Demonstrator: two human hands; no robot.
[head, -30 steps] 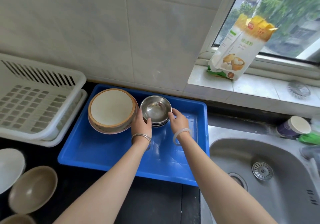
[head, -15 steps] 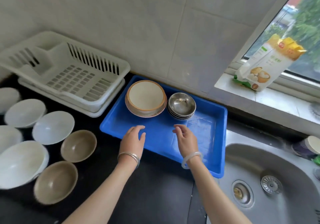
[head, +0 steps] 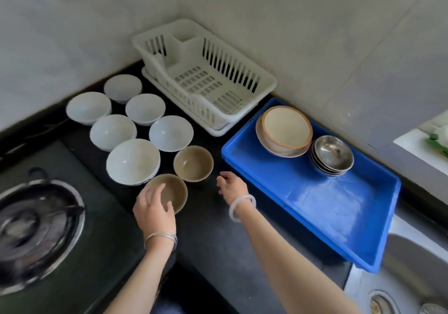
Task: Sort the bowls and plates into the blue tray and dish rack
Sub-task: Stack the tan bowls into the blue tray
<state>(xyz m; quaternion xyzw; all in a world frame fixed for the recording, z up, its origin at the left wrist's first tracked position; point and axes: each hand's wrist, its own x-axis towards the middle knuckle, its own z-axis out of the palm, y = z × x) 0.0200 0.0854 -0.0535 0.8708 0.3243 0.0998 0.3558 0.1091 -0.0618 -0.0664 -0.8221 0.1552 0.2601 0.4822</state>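
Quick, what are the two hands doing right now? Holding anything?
Left hand: open, fingers spread over the nearer brown bowl, not gripping it.
Right hand: open, holding nothing.

Olive-brown bowl [head: 177, 192] under the left hand [head: 154, 213], matching brown bowl [head: 193, 163] just beyond; plain white bowls [head: 132, 161] past that, white slotted rack [head: 206, 83], bright blue tray [head: 315, 204] off right, black counter [head: 211, 231].
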